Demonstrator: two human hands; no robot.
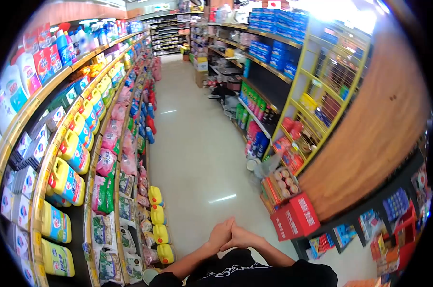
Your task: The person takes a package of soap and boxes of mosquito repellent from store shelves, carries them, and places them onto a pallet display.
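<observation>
Above a black shirt point(274, 278) with white script point(234, 271) too distorted to read, the hands point(226, 234) press together.

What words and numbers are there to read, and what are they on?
"B": in white script on the black shirt; its other letters aren't clear.
Red box: white writing, too blurred.
Yellow jugs: labels too blurred.
Pink bags: print too small.

Passage ahead of both hands point(240, 236) follows the aisle floor point(197, 148); yellow jugs point(159, 216) obstruct at left, the red carton point(295, 217) at right.
</observation>
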